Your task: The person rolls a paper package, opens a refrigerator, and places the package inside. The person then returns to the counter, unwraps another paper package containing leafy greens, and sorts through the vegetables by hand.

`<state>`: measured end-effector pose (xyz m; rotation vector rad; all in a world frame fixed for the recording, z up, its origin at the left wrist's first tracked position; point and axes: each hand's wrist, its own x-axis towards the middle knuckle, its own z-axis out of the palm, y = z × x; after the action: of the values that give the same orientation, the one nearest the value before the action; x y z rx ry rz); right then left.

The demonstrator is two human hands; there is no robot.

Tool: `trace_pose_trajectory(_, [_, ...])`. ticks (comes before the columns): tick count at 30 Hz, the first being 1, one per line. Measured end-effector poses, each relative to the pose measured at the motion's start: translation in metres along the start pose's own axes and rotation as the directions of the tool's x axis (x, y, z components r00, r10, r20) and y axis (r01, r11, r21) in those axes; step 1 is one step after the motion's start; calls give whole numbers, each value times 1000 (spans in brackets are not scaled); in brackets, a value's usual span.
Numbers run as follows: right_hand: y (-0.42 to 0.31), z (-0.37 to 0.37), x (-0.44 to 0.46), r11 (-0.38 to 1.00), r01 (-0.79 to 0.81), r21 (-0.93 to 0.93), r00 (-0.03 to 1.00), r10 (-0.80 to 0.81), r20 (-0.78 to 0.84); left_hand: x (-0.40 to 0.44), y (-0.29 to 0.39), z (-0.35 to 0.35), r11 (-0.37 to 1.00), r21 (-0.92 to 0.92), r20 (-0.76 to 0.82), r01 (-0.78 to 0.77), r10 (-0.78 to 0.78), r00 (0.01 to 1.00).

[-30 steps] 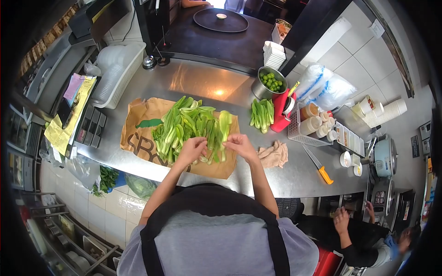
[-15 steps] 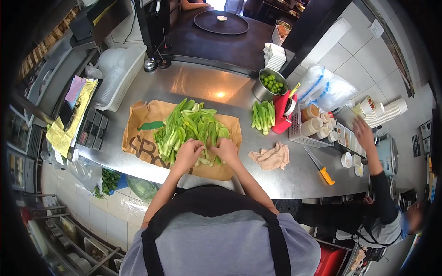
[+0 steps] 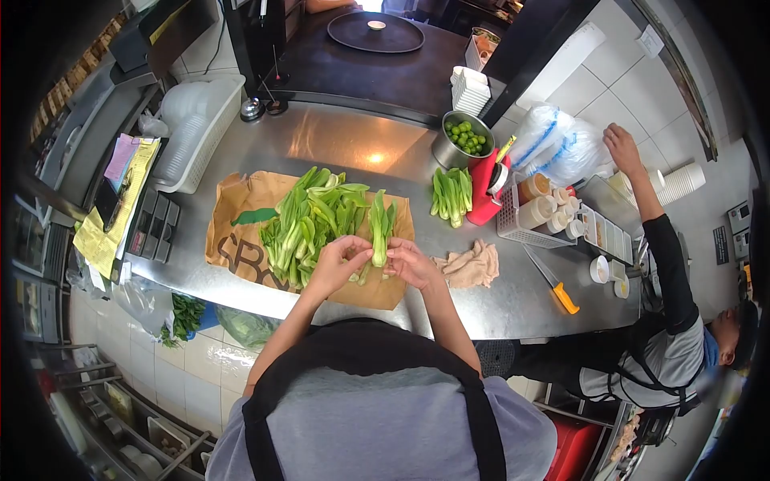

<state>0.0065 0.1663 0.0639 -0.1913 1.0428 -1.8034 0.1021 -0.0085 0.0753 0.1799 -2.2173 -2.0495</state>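
Note:
A single head of bok choy (image 3: 381, 228) stands upright between my hands, leaves pointing away from me. My left hand (image 3: 343, 263) pinches its pale base from the left. From the right, the fingers of my right hand (image 3: 412, 263) close on the same base. Just left of it lies a loose pile of bok choy (image 3: 309, 220), spread over a brown paper bag (image 3: 233, 216) with dark printing. A separate bunch of bok choy (image 3: 452, 196) rests farther right on the steel counter (image 3: 337, 148).
To my right are a crumpled cloth (image 3: 469, 266), a knife with an orange handle (image 3: 564, 298), a pot of limes (image 3: 468, 139) and a basket of sauce bottles (image 3: 525, 228). A co-worker's arm (image 3: 666, 244) reaches over the counter's right end. A white crate (image 3: 212, 132) stands left.
One bok choy head is now held up apart at the pile's right side, between my hands. The co-worker's hand has moved up toward the plastic bags. The view has shifted slightly.

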Motion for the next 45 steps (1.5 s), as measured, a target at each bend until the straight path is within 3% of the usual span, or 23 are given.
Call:
trace_pose_trajectory(4, [-10, -22, 1, 976, 99, -195, 993, -108, -41, 0, -5, -5, 998, 43, -29, -34, 36, 999])
trace_pose_trajectory(7, [-32, -66, 2, 754, 315, -577, 784, -549, -289, -7, 2, -16, 999, 33, -74, 28, -25, 997])
trace_pose_trajectory(8, [-44, -79, 1, 535, 178, -826, 647, -696, -312, -9, -3, -20, 999, 35, -86, 13, -10, 996])
trace_pose_trajectory(9, [-57, -91, 0, 279, -36, -960, 507, -822, -259, -10, -4, -23, 999, 31, -87, 23, -20, 996])
trace_pose_trajectory(12, [-87, -91, -6, 149, -452, -879, 232, -932, -277, -15, 6, -29, 996, 28, -104, 88, -85, 991])
trace_pose_trajectory(18, [-78, -142, 15, -24, -678, -735, 352, -888, -296, -19, 0, -40, 995, 89, -138, 54, -42, 990])
trace_pose_trajectory(21, [-83, -91, 10, -123, -603, -788, 293, -953, -75, -23, -26, -51, 973, 223, -228, -63, 115, 967])
trace_pose_trajectory(24, [-58, -49, 27, -45, -143, -989, 424, -906, -20, -24, -11, -49, 859, 512, -250, 22, 125, 960])
trace_pose_trajectory(26, [-14, -30, 47, 115, 92, -989, 636, -771, -30, -25, -10, -45, 708, 706, -188, -21, 216, 958])
trace_pose_trajectory(27, [1, -11, 50, 114, 128, -985, 739, -673, 18, -24, -11, -42, 618, 785, -143, -46, 253, 957])
trace_pose_trajectory(28, [14, 5, 52, 118, 160, -980, 824, -563, 67, -23, -12, -38, 633, 774, -149, -10, 198, 969])
trace_pose_trajectory(31, [36, 23, 56, 213, 63, -975, 902, -431, -36, -24, -8, -35, 607, 795, -175, 11, 213, 961])
trace_pose_trajectory(32, [38, 19, 57, 178, 34, -983, 914, -404, -42, -25, -8, -37, 609, 793, -192, 30, 202, 960])
trace_pose_trajectory(35, [32, 14, 53, 132, -145, -981, 810, -554, -195, -32, -7, -46, 603, 794, -214, 79, 156, 964])
trace_pose_trajectory(38, [27, 25, 42, -115, -49, -992, 741, -670, 41, -36, -5, -46, 585, 807, -178, 83, 107, 978])
trace_pose_trajectory(41, [40, 42, 40, -8, 118, -993, 928, -355, 113, -35, -8, -43, 567, 822, -139, 47, 120, 983])
trace_pose_trajectory(44, [60, 36, 51, 21, 203, -979, 872, -459, 171, -31, -3, -43, 608, 793, -159, 33, 155, 975])
trace_pose_trajectory(45, [63, 29, 54, 132, 180, -975, 901, -420, 110, -31, 1, -44, 639, 768, -191, 48, 157, 969])
